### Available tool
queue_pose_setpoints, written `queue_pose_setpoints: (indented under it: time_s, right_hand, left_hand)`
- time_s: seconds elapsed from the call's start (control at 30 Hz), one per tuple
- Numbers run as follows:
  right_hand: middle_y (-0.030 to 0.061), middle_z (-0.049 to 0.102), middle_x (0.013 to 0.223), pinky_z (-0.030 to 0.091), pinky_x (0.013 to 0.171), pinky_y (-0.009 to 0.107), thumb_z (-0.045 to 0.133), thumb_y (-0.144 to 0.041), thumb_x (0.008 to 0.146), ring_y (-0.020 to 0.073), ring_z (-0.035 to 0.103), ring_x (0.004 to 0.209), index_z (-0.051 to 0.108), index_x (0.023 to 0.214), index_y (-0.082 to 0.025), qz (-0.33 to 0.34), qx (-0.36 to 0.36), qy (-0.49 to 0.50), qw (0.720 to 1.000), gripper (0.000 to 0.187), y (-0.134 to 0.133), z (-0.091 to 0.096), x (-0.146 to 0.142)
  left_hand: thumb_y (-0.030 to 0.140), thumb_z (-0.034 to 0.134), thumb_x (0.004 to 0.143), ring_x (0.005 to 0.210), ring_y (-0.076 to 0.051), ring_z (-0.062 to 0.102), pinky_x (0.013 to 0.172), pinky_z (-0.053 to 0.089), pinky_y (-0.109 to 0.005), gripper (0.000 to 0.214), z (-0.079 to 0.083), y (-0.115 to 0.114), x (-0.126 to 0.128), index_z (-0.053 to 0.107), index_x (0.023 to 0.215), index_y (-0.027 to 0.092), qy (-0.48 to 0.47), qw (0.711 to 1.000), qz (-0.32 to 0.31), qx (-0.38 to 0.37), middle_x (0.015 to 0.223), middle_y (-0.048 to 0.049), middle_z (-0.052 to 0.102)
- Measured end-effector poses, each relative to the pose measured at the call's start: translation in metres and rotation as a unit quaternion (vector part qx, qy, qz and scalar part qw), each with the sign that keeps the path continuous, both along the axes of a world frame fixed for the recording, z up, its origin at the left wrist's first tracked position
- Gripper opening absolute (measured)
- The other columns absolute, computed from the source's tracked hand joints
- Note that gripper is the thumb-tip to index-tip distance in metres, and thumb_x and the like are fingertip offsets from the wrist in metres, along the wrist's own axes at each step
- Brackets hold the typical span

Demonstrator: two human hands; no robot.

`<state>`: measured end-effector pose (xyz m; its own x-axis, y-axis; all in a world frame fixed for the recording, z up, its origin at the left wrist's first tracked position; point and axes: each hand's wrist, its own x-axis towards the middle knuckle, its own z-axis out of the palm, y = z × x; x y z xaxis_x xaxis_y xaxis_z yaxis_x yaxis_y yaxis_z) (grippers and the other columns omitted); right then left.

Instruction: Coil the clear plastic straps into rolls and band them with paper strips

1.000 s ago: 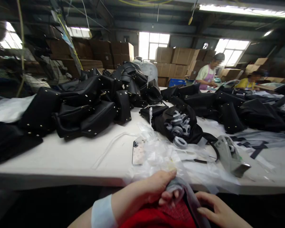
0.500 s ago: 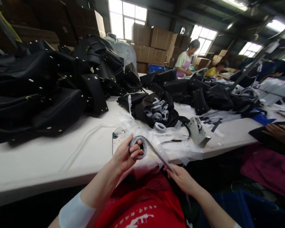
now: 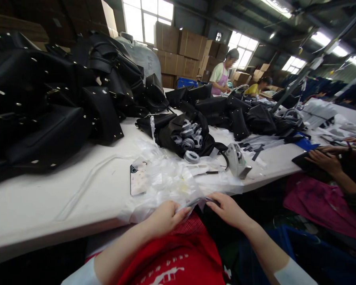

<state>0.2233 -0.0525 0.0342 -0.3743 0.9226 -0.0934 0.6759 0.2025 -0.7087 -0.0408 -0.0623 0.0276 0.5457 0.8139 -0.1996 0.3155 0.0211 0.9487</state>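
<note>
A grey strap runs between my two hands just in front of the table's front edge. My left hand is closed on its left part, thumb pointing along it. My right hand pinches the other part. The rest of the strap is hidden by my hands. Crumpled clear plastic lies on the table right behind them. Beyond that, a black bag gapes with several rolled grey straps inside, and one more roll rests at its near side.
A phone lies on the white table beside the plastic. A tape dispenser stands to the right. Black bags are heaped at left. A co-worker's hands work at far right, above a blue crate.
The coiled roll that my left hand held up is no longer visible. Both hands are now lower and closer together, with a short stretch of strap between them. My view has shifted rightward.
</note>
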Motion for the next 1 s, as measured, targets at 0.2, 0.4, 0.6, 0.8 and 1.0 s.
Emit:
queue_pose_setpoints:
  time_s: [0.2,0.4,0.6,0.8,1.0]
  right_hand:
    - [0.0019,0.059,0.068,0.044,0.067,0.031,0.033,-0.054,0.097,0.0177,0.055,0.066,0.065,0.094,-0.020,-0.018,0.013,0.036,0.999,0.046,-0.013,-0.027,-0.033]
    - [-0.0010,0.047,0.054,0.033,0.046,0.027,0.017,-0.074,0.090,0.0124,0.041,0.047,0.058,0.079,-0.020,-0.077,-0.108,0.347,0.929,0.069,-0.033,-0.039,-0.108]
    - [-0.0054,0.043,0.050,0.030,0.046,0.025,0.043,-0.065,0.090,0.0107,0.038,0.044,0.059,0.101,-0.018,-0.128,-0.141,0.430,0.883,0.050,-0.024,-0.032,-0.120]
    - [-0.0022,0.056,0.067,0.036,0.047,0.022,0.059,-0.063,0.081,0.0108,0.048,0.051,0.052,0.118,-0.022,-0.172,-0.205,0.508,0.819,0.055,-0.025,-0.034,-0.116]
    - [0.0000,0.062,0.079,0.040,0.048,0.022,0.058,-0.057,0.085,0.0097,0.051,0.053,0.050,0.117,-0.023,-0.175,-0.157,0.499,0.834,0.048,-0.027,-0.039,-0.114]
  left_hand:
    - [0.072,0.039,0.085,0.030,-0.012,0.041,0.033,0.025,-0.020,0.064,0.007,0.016,0.000,0.061,0.065,0.015,-0.258,0.915,0.022,-0.311,0.030,0.0075,0.030]
    - [0.046,0.054,0.092,0.035,-0.004,0.047,0.061,0.052,-0.017,0.040,0.006,0.029,0.022,0.064,0.074,0.011,-0.501,0.779,0.136,-0.352,0.036,0.0094,0.040]
    - [0.019,0.069,0.083,0.067,-0.012,0.067,0.068,0.058,-0.022,0.015,-0.003,0.029,0.017,0.063,0.092,0.008,-0.531,0.756,0.131,-0.359,0.067,0.0002,0.064]
    - [0.020,0.065,0.083,0.066,-0.014,0.064,0.052,0.055,-0.019,0.011,-0.011,0.029,0.016,0.061,0.088,0.011,-0.537,0.748,0.100,-0.376,0.062,0.0018,0.055]
    - [0.022,0.062,0.082,0.056,-0.010,0.058,0.056,0.055,-0.020,0.013,-0.013,0.031,0.027,0.063,0.086,0.010,-0.567,0.734,0.114,-0.356,0.057,0.0039,0.050]
